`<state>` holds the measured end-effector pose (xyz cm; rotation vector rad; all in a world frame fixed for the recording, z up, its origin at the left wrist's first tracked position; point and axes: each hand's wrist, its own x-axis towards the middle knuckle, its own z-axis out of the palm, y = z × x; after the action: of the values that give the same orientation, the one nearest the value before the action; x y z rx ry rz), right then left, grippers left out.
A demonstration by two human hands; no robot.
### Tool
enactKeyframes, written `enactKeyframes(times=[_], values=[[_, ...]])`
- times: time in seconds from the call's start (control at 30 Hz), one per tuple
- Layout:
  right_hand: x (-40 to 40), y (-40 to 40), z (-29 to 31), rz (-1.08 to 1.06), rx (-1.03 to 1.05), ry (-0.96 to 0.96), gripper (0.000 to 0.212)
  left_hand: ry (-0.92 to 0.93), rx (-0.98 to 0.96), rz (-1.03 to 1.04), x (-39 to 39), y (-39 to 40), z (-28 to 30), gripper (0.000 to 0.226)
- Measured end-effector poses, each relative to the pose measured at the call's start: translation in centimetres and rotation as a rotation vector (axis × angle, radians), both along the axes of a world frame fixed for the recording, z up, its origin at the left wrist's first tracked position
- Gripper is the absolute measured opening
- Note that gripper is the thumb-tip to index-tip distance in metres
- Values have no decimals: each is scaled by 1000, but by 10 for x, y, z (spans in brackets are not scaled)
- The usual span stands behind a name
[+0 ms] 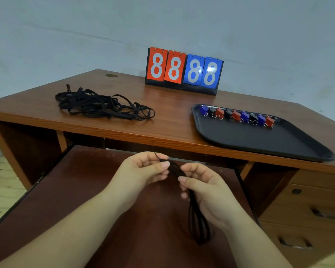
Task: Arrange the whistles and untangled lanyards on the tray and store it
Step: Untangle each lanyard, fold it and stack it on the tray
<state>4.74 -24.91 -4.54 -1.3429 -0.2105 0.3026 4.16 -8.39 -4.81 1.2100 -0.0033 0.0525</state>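
Note:
Both hands hold one black lanyard [196, 215] over the pulled-out keyboard shelf. My left hand [145, 171] pinches its upper end between thumb and fingers. My right hand [203, 185] grips the folded strands lower down, and the loops hang below it. A tangled heap of black lanyards [103, 105] lies on the desk at the left. A black tray [259, 140] sits on the desk at the right. Along its far edge stands a row of several blue, red and black whistles [238, 116] with metal rings.
A flip scoreboard [184, 70] reading 88 88 stands at the back of the wooden desk [172, 113]. The dark keyboard shelf [85, 190] juts out under the desk. Drawers [313, 209] with metal handles fill the lower right. The tray's near corner overhangs the desk edge.

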Motion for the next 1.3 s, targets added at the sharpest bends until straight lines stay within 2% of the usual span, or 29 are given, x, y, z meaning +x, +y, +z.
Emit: enactKeyframes(times=[0.23, 0.3, 0.63, 0.83, 0.93, 1.07, 1.3], values=[[10, -23, 6, -88, -268, -120, 16, -4, 17, 153, 12, 23, 0, 15], [14, -30, 7, -132, -288, -138, 17, -6, 35, 179, 14, 29, 0, 15], [21, -49, 14, -307, -63, -114, 13, -9, 96, 189, 18, 39, -1, 14], [21, -53, 21, -351, 73, -68, 20, -12, 115, 183, 17, 39, 5, 12], [21, -55, 29, -355, 141, -42, 15, -17, 97, 186, 16, 37, 13, 12], [27, -70, 57, -379, 97, -26, 15, -24, 123, 164, 22, 26, 31, 11], [69, -114, 101, -398, 26, -19, 12, -45, 286, 70, 66, -10, 81, 8]])
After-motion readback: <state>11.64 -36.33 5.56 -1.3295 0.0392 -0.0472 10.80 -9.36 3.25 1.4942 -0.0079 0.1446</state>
